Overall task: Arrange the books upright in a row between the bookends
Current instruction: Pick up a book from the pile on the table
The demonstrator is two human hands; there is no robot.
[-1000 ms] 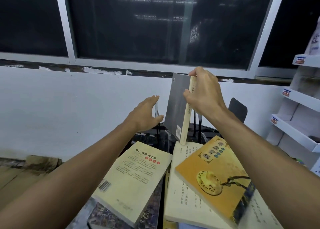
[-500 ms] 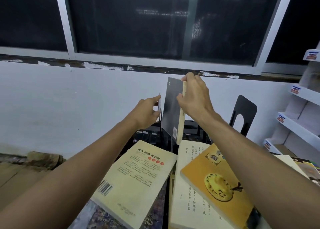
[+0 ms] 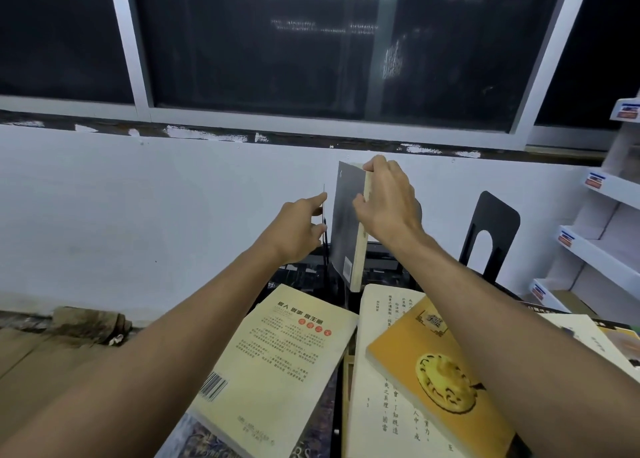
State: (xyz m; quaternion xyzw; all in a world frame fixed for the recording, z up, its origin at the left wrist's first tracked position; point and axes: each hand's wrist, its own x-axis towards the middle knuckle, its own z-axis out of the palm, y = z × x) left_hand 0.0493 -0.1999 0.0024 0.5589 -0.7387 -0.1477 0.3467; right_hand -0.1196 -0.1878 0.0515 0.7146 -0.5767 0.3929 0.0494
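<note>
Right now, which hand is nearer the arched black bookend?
Right. The right hand, holding the grey book, is left of the bookend; the left hand is farther left, beyond the book.

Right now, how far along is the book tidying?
No book stands alone yet. The right hand holds a grey paperback book upright beside the thin black metal bookend the left hand touches. Left: the cream barcoded book, orange medallion book and white book under it lie flat.

This looks like a small shop or stockroom. White tiered shelves (image 3: pixel 620 194) with price-style labels (image 3: pixel 595 181) on their front edges stand at the right. Paperback books (image 3: pixel 277 364) lie piled on a desk (image 3: pixel 320 433). A dark metal-framed window (image 3: pixel 311 59) sits above a scuffed white wall (image 3: pixel 138 215).
</note>
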